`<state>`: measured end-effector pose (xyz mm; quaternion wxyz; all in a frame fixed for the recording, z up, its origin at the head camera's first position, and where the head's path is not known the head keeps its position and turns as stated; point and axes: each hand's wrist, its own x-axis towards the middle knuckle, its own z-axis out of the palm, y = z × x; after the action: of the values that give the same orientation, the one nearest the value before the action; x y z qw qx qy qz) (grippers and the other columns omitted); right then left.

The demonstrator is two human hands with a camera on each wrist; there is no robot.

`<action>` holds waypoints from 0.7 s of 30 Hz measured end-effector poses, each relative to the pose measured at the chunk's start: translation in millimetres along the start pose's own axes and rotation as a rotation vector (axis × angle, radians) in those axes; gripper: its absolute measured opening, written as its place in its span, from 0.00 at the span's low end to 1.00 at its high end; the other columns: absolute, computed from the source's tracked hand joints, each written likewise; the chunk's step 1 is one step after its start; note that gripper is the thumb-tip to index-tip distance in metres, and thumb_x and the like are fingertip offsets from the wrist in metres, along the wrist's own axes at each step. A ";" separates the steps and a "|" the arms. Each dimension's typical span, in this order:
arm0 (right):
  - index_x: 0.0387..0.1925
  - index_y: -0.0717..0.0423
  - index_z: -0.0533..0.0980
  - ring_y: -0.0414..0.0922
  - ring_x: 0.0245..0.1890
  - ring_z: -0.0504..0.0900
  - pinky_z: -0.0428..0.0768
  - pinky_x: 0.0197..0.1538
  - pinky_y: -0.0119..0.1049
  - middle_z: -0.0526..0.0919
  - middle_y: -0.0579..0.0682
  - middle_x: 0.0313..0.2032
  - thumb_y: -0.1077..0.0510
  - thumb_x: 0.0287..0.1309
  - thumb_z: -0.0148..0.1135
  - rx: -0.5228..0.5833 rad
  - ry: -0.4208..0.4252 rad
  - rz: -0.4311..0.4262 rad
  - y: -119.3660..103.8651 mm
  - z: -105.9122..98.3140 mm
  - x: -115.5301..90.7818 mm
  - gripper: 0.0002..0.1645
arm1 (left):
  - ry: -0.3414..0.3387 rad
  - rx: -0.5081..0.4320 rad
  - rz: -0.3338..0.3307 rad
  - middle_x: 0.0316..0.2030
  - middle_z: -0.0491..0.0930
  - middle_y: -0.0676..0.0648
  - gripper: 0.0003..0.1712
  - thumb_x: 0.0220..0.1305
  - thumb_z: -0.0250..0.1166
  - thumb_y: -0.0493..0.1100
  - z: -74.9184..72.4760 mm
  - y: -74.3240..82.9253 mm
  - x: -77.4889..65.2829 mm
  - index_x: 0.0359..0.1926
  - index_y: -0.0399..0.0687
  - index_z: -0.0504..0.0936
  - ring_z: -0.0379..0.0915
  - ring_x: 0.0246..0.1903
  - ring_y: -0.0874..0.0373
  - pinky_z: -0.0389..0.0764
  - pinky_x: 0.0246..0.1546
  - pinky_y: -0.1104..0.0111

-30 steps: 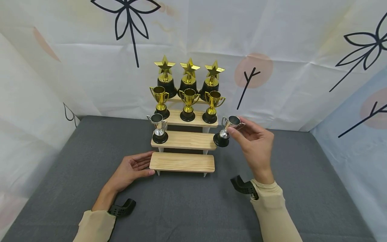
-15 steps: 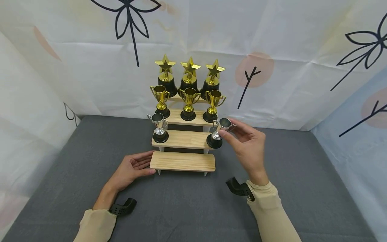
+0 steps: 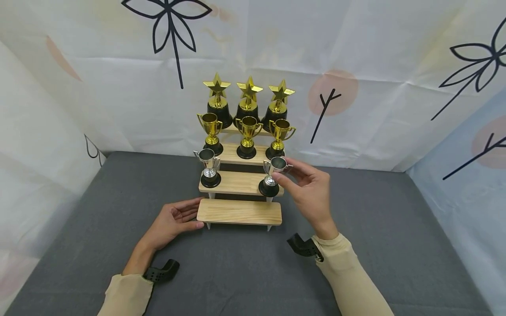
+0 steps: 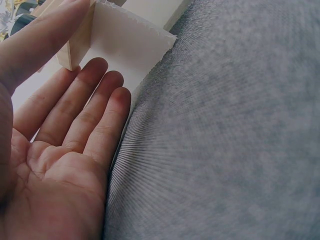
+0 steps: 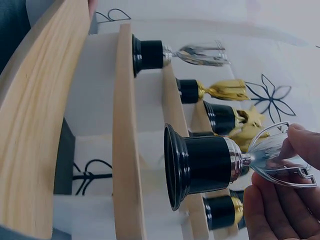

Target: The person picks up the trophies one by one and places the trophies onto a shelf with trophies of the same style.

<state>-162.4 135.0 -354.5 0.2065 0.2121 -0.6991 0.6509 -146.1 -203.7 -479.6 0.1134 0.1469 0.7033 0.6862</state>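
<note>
My right hand point(image 3: 310, 193) pinches a silver trophy cup point(image 3: 270, 177) by its bowl, between thumb and fingers. In the right wrist view, the black base of this silver trophy cup point(image 5: 207, 162) hangs apart from the shelf edge, near the right end of the second step from the front. A second silver trophy cup point(image 3: 208, 166) stands at that step's left end. My left hand point(image 3: 170, 224) lies at the left end of the lowest step of the wooden stand point(image 3: 239, 212). Its fingers point(image 4: 102, 117) are extended against the stand's white side support point(image 4: 130, 45).
Gold trophy cups point(image 3: 247, 134) line the third step. Gold star trophies point(image 3: 248, 96) stand on the top step behind them. The stand rests on a grey cloth-covered table point(image 3: 237, 272), and a patterned white cloth point(image 3: 379, 101) hangs at the back.
My right hand has carried the silver trophy cup leftward, from beside the stand to over the right part of the second step. My left hand has stayed in place.
</note>
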 end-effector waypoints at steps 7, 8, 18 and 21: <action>0.52 0.75 0.81 0.47 0.45 0.87 0.84 0.58 0.43 0.86 0.65 0.42 0.76 0.53 0.72 -0.022 -0.040 0.024 1.8 13.6 4.8 0.22 | 0.000 0.002 -0.002 0.65 0.70 0.27 0.44 0.56 0.76 0.30 -0.7 -1.6 0.3 0.71 0.26 0.66 0.76 0.59 0.63 0.79 0.59 0.68; 0.52 0.75 0.81 0.47 0.44 0.87 0.84 0.57 0.42 0.86 0.65 0.42 0.75 0.53 0.72 -0.020 -0.043 0.030 2.1 15.5 5.6 0.22 | 0.000 0.001 -0.001 0.65 0.70 0.27 0.44 0.56 0.76 0.30 -0.8 -1.7 0.3 0.71 0.26 0.66 0.76 0.59 0.63 0.79 0.59 0.68; 0.52 0.73 0.81 0.47 0.43 0.87 0.85 0.54 0.51 0.86 0.64 0.41 0.72 0.54 0.74 -0.017 -0.044 0.063 11.1 33.7 11.4 0.22 | -0.009 -0.003 0.007 0.65 0.70 0.27 0.43 0.56 0.75 0.30 -1.1 -1.0 -0.3 0.71 0.26 0.66 0.76 0.59 0.62 0.79 0.59 0.68; 0.52 0.73 0.81 0.50 0.42 0.87 0.86 0.54 0.45 0.86 0.64 0.41 0.72 0.53 0.74 -0.022 -0.047 0.059 12.6 38.3 11.9 0.23 | -0.010 -0.001 0.010 0.65 0.70 0.27 0.43 0.56 0.75 0.29 -1.2 -0.7 -0.3 0.71 0.26 0.66 0.76 0.59 0.62 0.79 0.59 0.68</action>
<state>-179.9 97.3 -360.7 0.1731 0.2041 -0.7170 0.6437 -146.3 -204.9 -480.3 0.1135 0.1536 0.7016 0.6865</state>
